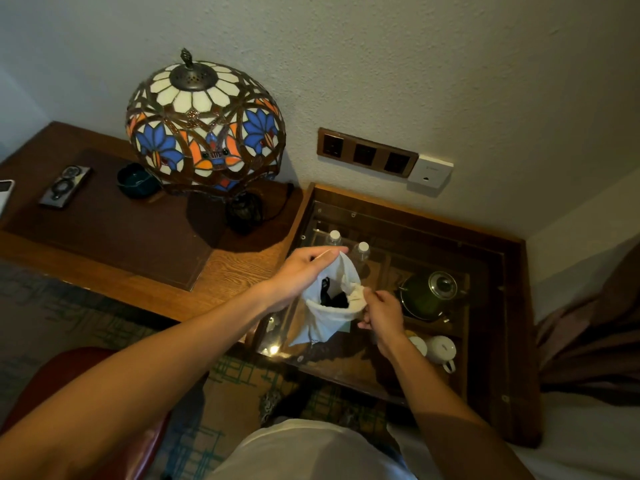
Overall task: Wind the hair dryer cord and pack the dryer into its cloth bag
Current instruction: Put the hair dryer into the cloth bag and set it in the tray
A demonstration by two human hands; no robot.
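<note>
A white cloth bag (pixel 323 320) hangs in the air above the glass-topped cabinet, its mouth held wide. Inside the mouth shows the black hair dryer (pixel 333 296) with part of its cord; most of it is hidden by the cloth. My left hand (pixel 304 271) pinches the far left rim of the bag near the top. My right hand (pixel 381 308) grips the right rim of the mouth, where a drawstring seems to run.
Below the bag is a glass-topped cabinet (pixel 485 341) holding two water bottles (pixel 362 251), a green kettle (pixel 429 292) and white cups (pixel 440 349). A stained-glass lamp (pixel 204 123) stands on the wooden desk (pixel 242 265) at left. Wall sockets (pixel 367 152) are behind. A red chair (pixel 69 372) is at bottom left.
</note>
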